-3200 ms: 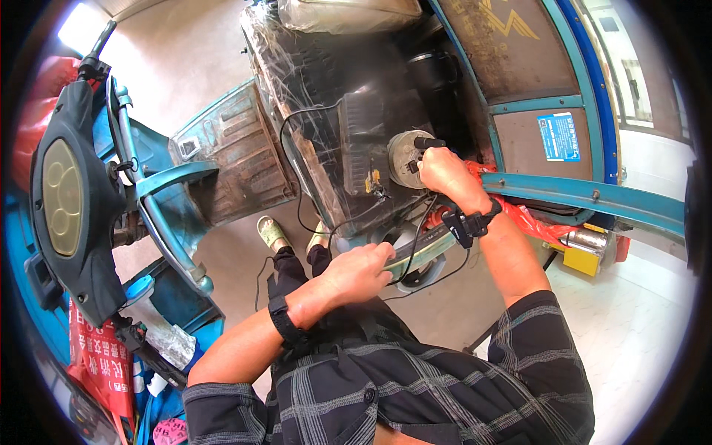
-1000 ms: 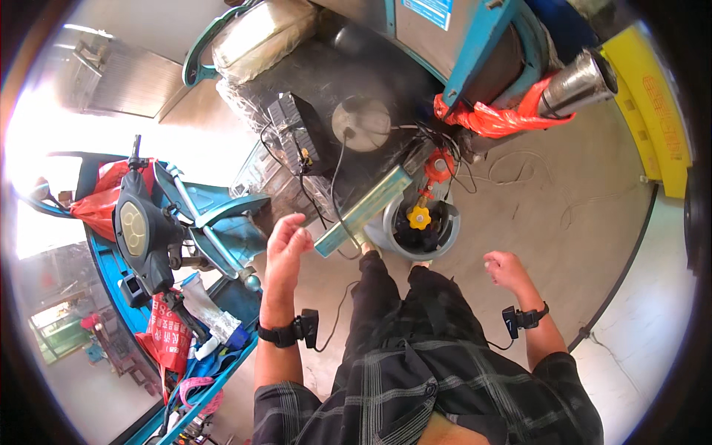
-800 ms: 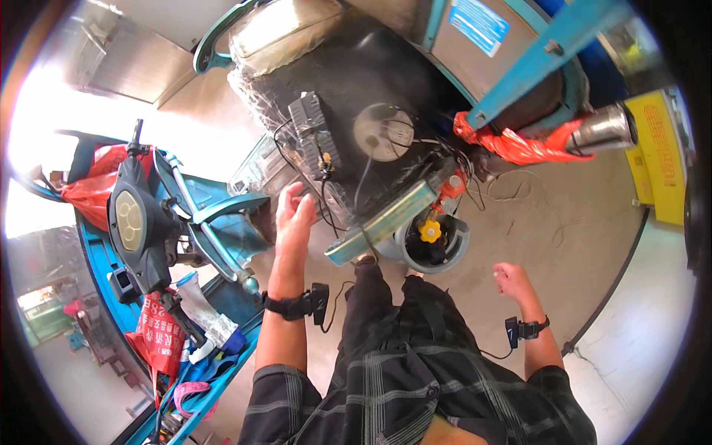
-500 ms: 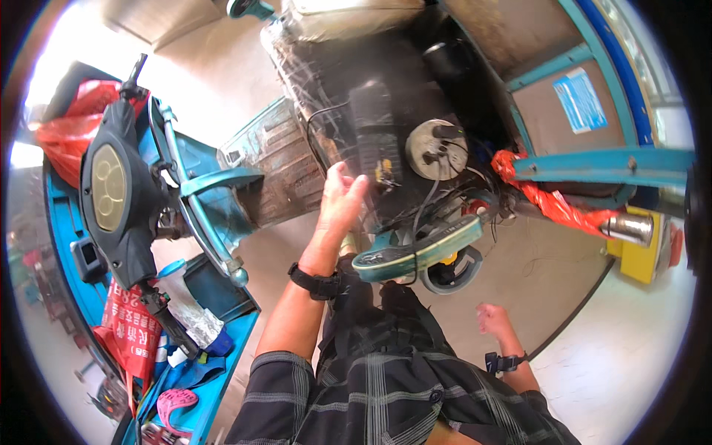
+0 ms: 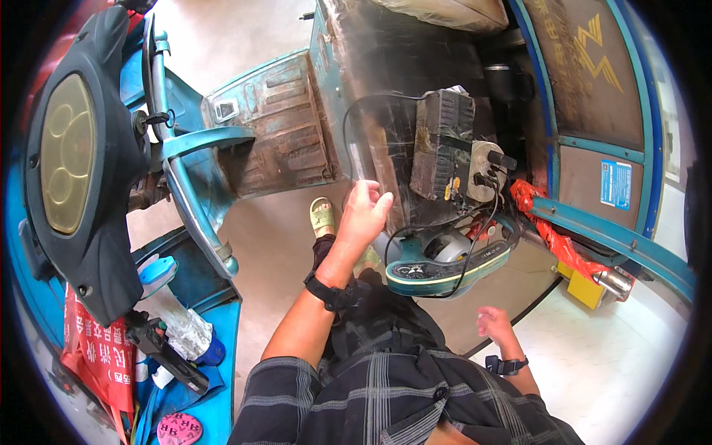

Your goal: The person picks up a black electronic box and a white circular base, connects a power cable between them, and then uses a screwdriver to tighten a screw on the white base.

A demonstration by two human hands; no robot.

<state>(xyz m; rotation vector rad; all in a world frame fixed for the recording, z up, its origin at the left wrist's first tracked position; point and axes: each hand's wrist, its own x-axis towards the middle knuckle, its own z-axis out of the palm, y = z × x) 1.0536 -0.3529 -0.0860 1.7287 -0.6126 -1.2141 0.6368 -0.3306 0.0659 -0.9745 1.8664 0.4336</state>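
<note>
My left hand (image 5: 366,213) reaches out, thumb and fingertips apart and nothing held. It is at the near edge of a dark, plastic-wrapped seat box (image 5: 400,55); whether it touches the edge I cannot tell. Right of it on the box lies a dusty black finned charger (image 5: 443,144) with a cable. Against the charger leans a round beige socket unit (image 5: 486,174) with a black plug in it. A teal-edged curved pad (image 5: 449,273) hangs below, a cable looped around it. My right hand (image 5: 495,324) hangs at my side, fingers loosely apart, holding nothing.
At left are a three-wheeler's dark handlebar console (image 5: 111,159) and a teal bar (image 5: 211,141). The rusty footwell (image 5: 278,122) lies beyond. A teal rail (image 5: 615,230) with red plastic wrapping (image 5: 552,237) juts out at right. A red bag (image 5: 96,348) hangs at lower left.
The view has shifted, so the console looms larger at left and the charger and socket unit appear farther right. My left hand appears a little lower and farther right; my right hand stays hanging.
</note>
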